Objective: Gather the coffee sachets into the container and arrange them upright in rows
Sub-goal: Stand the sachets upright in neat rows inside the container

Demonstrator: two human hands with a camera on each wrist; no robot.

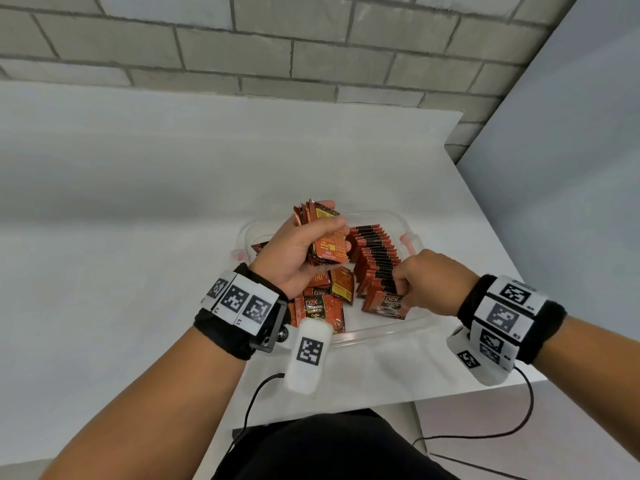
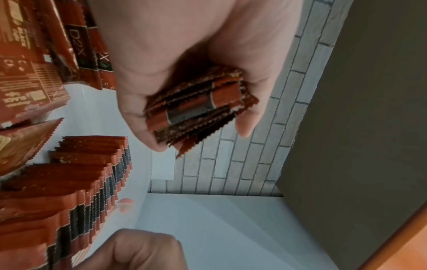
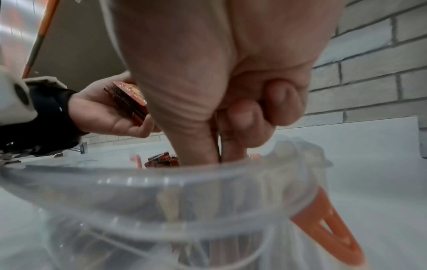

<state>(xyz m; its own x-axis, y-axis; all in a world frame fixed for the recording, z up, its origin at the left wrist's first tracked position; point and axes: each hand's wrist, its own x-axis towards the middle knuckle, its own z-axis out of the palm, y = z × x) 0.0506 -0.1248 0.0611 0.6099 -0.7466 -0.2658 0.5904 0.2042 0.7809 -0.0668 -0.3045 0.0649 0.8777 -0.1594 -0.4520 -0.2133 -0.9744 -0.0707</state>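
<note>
- A stack of sachets [image 1: 323, 239] was gripped in the left hand [image 1: 294, 258], held above the clear container [image 1: 381, 329] on the white table [image 1: 138, 202].
- At 3 o'clock from it, the near sachet [image 1: 386, 303] of the upright row [image 1: 375, 258] was pinched by the right hand [image 1: 433, 282].
- Loose sachets [image 1: 323, 304] lay at the container's 7 o'clock.

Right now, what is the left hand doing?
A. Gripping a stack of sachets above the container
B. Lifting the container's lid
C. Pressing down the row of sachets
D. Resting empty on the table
A: the left hand grips a stack of sachets above the clear container.
</note>
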